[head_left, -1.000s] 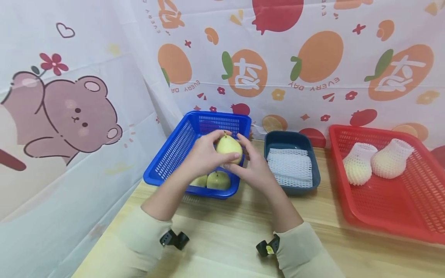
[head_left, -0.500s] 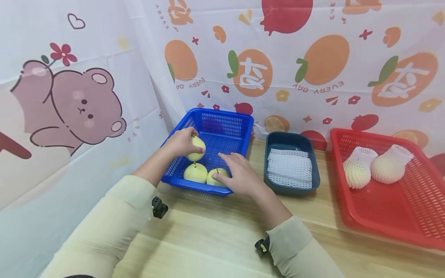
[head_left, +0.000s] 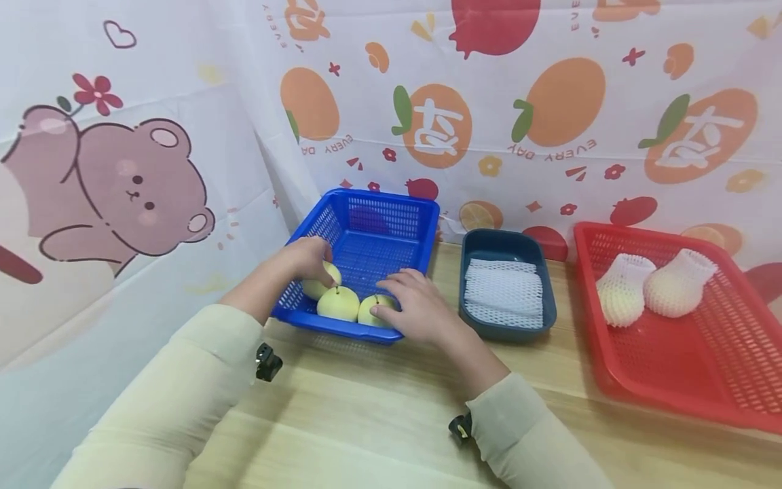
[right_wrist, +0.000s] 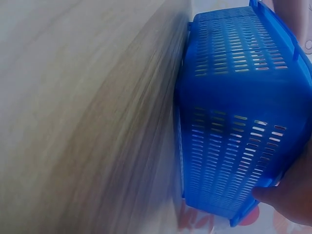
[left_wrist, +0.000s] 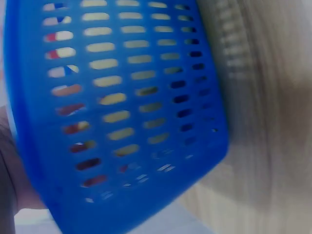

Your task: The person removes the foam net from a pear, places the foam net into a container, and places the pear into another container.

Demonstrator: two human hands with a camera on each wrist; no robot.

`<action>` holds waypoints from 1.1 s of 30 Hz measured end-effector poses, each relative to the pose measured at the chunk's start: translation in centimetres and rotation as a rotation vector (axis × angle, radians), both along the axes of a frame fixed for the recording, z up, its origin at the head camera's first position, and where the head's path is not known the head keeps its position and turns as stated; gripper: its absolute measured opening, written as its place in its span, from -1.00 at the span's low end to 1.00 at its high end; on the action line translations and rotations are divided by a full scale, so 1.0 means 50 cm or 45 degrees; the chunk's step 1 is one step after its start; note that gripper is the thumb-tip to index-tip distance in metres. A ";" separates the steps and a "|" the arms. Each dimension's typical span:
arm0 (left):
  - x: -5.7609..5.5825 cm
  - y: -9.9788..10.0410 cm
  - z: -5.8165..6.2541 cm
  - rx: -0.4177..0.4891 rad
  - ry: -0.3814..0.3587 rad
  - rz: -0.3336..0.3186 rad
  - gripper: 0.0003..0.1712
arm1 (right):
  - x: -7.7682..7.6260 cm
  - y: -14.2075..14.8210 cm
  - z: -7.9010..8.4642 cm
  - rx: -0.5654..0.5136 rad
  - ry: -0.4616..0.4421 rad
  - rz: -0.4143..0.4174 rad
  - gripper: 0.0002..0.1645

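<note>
In the head view, three yellow-green pears lie along the near side of a blue plastic basket (head_left: 345,330). My left hand (head_left: 301,257) reaches over the left rim and grips the leftmost pear (head_left: 319,285) from above. Beside that one sits the middle pear (head_left: 339,303), its stem upward. My right hand (head_left: 418,307) is over the basket's right front corner, fingers relaxed, its thumb at the right pear (head_left: 373,312). Both wrist views mostly show the slotted basket walls, the left one blurred; part of the right hand (right_wrist: 287,196) shows at the rim.
Right of the basket stands a dark teal tray (head_left: 509,331) holding white foam net sleeves (head_left: 506,293). Farther right, a red basket (head_left: 666,384) contains two net-wrapped fruits (head_left: 622,299). Printed cloth (head_left: 507,81) hangs behind the wooden table (head_left: 360,414).
Both hands held a pear above the blue basket; the right hand let go. My left hand then carried it left and lowered it into the left front corner. The right hand came down by the right pear.
</note>
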State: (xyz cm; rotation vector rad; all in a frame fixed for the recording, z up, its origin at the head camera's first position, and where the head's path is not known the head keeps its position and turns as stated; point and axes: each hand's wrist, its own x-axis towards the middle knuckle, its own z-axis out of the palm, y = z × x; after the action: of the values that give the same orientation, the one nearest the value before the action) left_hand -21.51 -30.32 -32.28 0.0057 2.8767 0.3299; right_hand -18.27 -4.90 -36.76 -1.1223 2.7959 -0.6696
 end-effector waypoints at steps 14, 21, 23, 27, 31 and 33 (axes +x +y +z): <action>-0.002 0.018 0.022 -0.024 -0.175 -0.089 -0.30 | -0.007 0.054 0.052 0.083 0.077 0.029 -0.34; -0.022 0.113 0.087 -0.174 0.043 -0.179 -0.29 | -0.056 0.225 0.171 -0.025 0.074 -0.136 -0.36; -0.022 0.172 0.106 -0.167 0.138 -0.241 -0.32 | -0.080 0.290 0.200 -0.047 0.067 -0.215 -0.34; -0.015 0.322 0.128 -0.093 0.246 -0.450 -0.37 | -0.132 0.417 0.236 -0.011 0.052 -0.395 -0.27; -0.003 0.481 0.112 -0.019 0.248 -0.702 -0.29 | -0.177 0.527 0.237 0.110 0.030 -0.529 -0.21; 0.003 0.553 0.089 0.023 0.228 -0.807 -0.27 | -0.190 0.571 0.224 0.189 -0.017 -0.564 -0.16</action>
State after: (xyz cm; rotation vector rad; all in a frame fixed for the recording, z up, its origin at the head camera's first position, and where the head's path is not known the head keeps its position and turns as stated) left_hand -21.37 -2.67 -27.83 0.9657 2.8440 0.2337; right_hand -27.77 23.65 -25.54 -0.4720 3.0447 -0.4768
